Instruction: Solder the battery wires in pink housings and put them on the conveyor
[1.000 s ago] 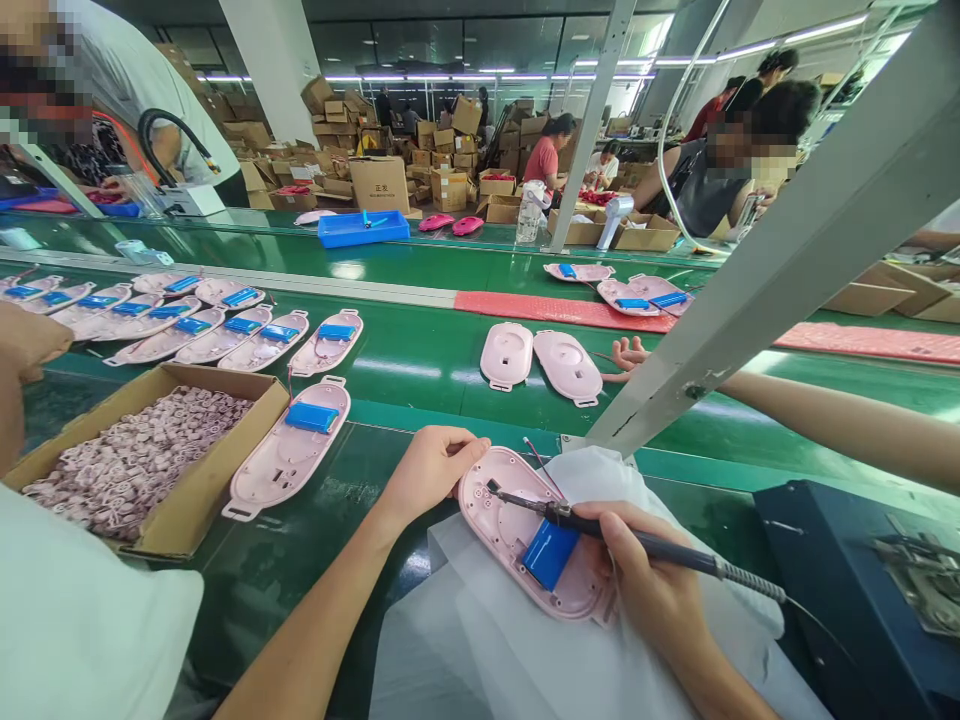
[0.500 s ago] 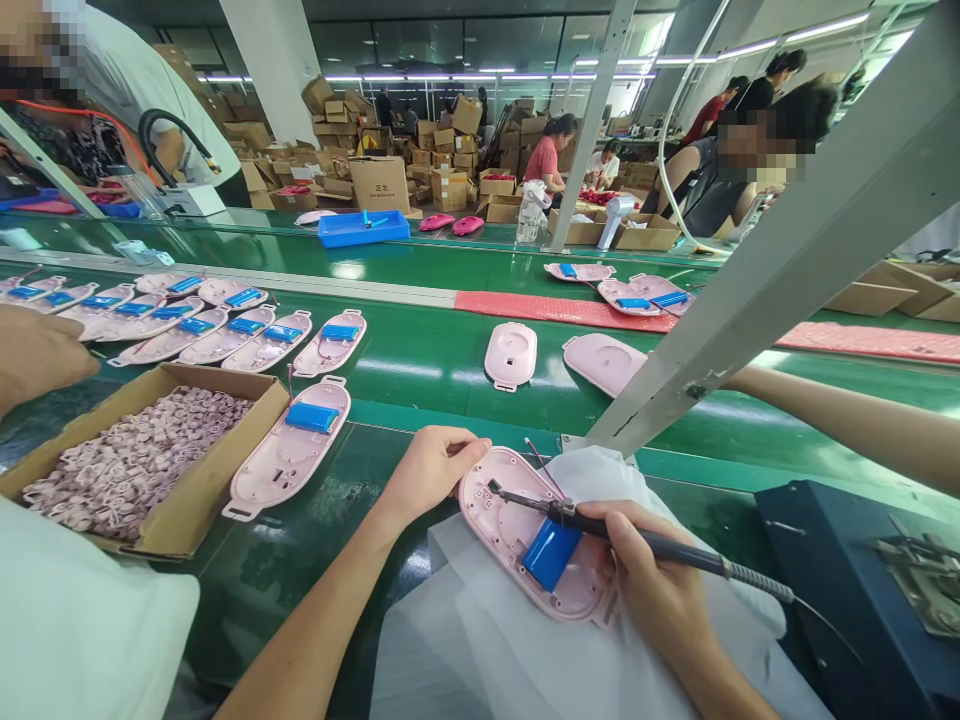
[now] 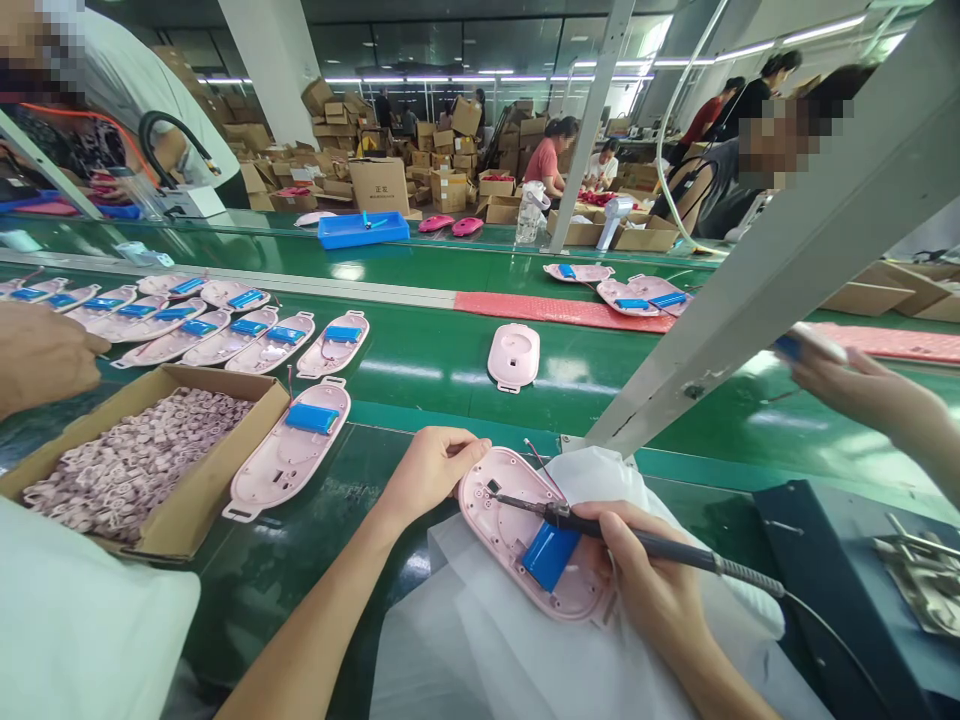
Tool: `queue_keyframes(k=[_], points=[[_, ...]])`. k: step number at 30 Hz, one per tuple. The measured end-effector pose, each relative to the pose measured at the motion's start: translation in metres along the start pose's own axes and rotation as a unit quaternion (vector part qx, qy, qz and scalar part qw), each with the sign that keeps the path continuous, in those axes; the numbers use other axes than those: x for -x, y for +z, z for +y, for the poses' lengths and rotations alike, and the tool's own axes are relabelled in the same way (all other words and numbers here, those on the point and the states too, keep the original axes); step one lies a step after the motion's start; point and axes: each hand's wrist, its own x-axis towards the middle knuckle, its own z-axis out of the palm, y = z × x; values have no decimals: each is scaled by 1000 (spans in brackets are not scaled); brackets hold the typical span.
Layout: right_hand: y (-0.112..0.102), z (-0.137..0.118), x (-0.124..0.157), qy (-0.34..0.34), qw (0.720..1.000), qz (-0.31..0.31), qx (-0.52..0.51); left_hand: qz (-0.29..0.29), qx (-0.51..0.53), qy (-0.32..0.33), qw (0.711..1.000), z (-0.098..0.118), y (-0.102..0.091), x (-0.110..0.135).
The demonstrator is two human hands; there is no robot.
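**Soldering iron (image 3: pixel 645 545) held over a pink plastic housing (image 3: pixel 495 535) on the line**

At the far left, a co-worker's hand (image 3: pixel 41 355) hangs above the belt, with a white sleeve (image 3: pixel 75 620) in the near foreground. Below that hand stands an open cardboard box (image 3: pixel 225 470) heaped with small pink moulded parts (image 3: pixel 127 460). Just right of the box, on the green conveyor belt (image 3: pixel 285 600), lies a pink shell (image 3: pixel 289 475) holding a blue battery. Beyond it, more pink shells (image 3: pixel 262 345) with blue batteries lie slantwise in a row.

The person's left hand (image 3: pixel 431 475) is clamped on the housing's upper-left rim. The housing rests on a white plastic sheet (image 3: pixel 480 640), just right of that hand, with a blue battery pack (image 3: pixel 551 556) in its lower middle and thin red wires rising from its top edge. The right hand (image 3: pixel 652 590) grips the iron's dark handle, with the tip over the housing's upper-left interior; whether it touches, I cannot tell. The cord runs right past a dark blue case (image 3: pixel 840 570). Further right, beyond a steel strut (image 3: pixel 750 300), a second co-worker's hand (image 3: pixel 847 385) holds a white-and-blue item over the belt.
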Motion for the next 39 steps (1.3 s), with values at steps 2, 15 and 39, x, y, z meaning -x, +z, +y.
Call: queue_keyframes(k=[2, 15, 39], points=[[0, 1, 0, -2, 1000, 2, -2, -1, -1, 2, 1000, -1, 0, 0], [0, 1, 0, 1, 1000, 1, -17, 6, -6, 20, 1000, -2, 0, 0], [3, -1, -1, 11, 1000, 5, -26, 6, -12, 31, 999, 2, -1, 2]])
